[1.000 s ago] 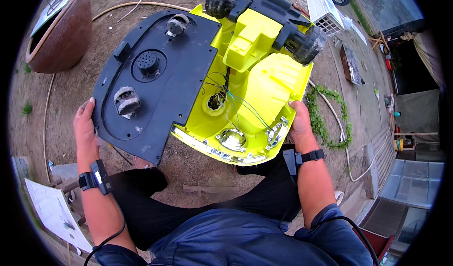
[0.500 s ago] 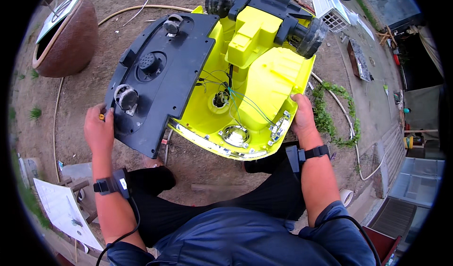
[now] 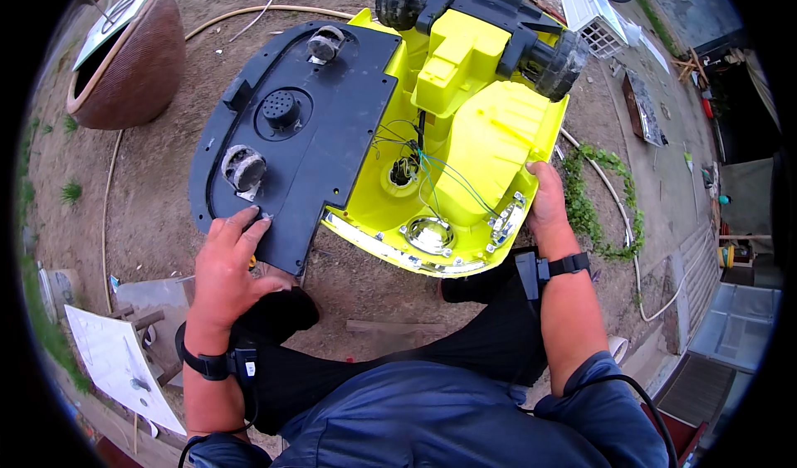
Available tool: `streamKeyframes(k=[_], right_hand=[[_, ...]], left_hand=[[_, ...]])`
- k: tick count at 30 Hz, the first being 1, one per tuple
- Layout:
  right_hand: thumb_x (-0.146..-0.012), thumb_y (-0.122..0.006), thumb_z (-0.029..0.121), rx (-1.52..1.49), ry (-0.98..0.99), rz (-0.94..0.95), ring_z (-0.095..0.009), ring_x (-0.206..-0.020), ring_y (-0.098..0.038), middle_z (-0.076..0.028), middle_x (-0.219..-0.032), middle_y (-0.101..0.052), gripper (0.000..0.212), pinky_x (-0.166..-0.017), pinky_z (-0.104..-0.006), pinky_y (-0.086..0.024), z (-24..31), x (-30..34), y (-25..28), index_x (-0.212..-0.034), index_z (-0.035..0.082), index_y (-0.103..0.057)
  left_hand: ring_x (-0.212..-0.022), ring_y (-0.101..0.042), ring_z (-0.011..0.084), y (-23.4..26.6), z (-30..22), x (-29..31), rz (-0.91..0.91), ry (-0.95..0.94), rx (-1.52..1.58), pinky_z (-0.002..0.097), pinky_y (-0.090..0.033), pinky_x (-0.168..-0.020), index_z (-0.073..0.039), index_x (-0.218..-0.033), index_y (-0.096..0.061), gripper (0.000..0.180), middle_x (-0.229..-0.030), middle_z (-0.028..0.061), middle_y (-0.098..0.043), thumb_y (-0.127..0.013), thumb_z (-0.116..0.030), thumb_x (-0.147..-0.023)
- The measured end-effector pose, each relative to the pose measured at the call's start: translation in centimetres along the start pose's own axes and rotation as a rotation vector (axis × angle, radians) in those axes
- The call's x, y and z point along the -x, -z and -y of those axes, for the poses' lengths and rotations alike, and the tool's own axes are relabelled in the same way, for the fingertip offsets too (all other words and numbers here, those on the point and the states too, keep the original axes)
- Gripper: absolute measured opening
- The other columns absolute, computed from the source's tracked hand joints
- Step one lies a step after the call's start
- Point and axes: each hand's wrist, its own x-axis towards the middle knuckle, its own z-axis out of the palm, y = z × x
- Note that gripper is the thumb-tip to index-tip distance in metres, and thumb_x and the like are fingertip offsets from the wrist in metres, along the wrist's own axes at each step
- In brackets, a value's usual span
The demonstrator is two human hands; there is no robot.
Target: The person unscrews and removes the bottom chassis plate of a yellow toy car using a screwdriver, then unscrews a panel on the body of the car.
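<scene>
A bright yellow plastic shell of a ride-on toy car [image 3: 490, 148] lies underside up, with thin wires, a chrome round lamp [image 3: 427, 234] and two black wheels. A black plastic base panel [image 3: 307, 128] with small casters [image 3: 243, 168] is at its left, against the shell. My left hand [image 3: 226, 265] is open, its fingertips resting on the panel's near left edge, thumb apart. A small orange-yellow thing [image 3: 252, 262] shows by its fingers; I cannot tell what it is. My right hand [image 3: 548, 198] is closed round the shell's right rim.
A large brown clay pot [image 3: 133, 70] stands at the far left, a white board [image 3: 120, 368] at the near left. A hose [image 3: 112, 194] runs over the dirt ground. Green vines [image 3: 602, 194] grow at the right, near a white crate-like frame [image 3: 594, 12].
My left hand has come off the panel's left side and moved right and nearer, its fingers now spread on the near edge. The view has shifted slightly; my right hand keeps its grip.
</scene>
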Motion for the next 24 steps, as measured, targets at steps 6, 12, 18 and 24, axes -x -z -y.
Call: streamKeyframes(k=[6, 12, 18, 24], right_hand=[[-0.091, -0.049, 0.017, 0.009, -0.009, 0.027, -0.032, -0.115, -0.068, -0.022, -0.130, -0.066, 0.054, -0.102, -0.0424, -0.055, -0.6, 0.0, 0.9, -0.139, -0.009, -0.052], [-0.091, -0.051, 0.020, -0.022, 0.014, -0.012, -0.028, -0.106, -0.067, -0.017, -0.122, -0.067, 0.049, -0.095, -0.0387, -0.054, -0.3, 0.8, -0.1, -0.131, -0.008, -0.058], [-0.092, -0.051, 0.019, 0.029, 0.039, 0.009, -0.029, -0.111, -0.067, -0.019, -0.126, -0.067, 0.051, -0.100, -0.0396, -0.053, -1.1, 0.5, 0.7, -0.135, -0.009, -0.055], [-0.094, -0.051, 0.018, 0.099, 0.090, -0.001, -0.030, -0.115, -0.068, -0.020, -0.130, -0.066, 0.052, -0.103, -0.0400, -0.053, -2.2, -0.2, 3.3, -0.138, -0.009, -0.053]], left_hand=[[-0.106, -0.065, 0.0351, -3.0, 1.5, 1.9, -0.219, 0.029, -0.053, 0.0431, -0.055, -0.088, -0.005, -0.113, -0.070, 0.049, -0.114, 0.0118, -0.069, -0.078, 0.001, -0.065], [-0.081, -0.066, 0.0223, -1.7, 3.9, 1.7, -0.617, 0.489, 0.214, 0.0359, -0.053, -0.074, -0.002, -0.108, -0.070, 0.024, -0.088, 0.0115, -0.067, -0.077, -0.013, -0.088], [-0.067, -0.056, 0.0059, -1.0, 6.6, 1.2, -0.788, 0.688, 0.460, 0.0244, -0.045, -0.063, -0.004, -0.105, -0.072, 0.025, -0.075, -0.0014, -0.063, -0.075, -0.027, -0.097], [-0.066, -0.056, 0.0075, -0.7, 6.6, 1.0, -0.753, 0.706, 0.445, 0.0252, -0.045, -0.062, -0.003, -0.107, -0.072, 0.029, -0.076, -0.0001, -0.064, -0.072, -0.031, -0.100]])
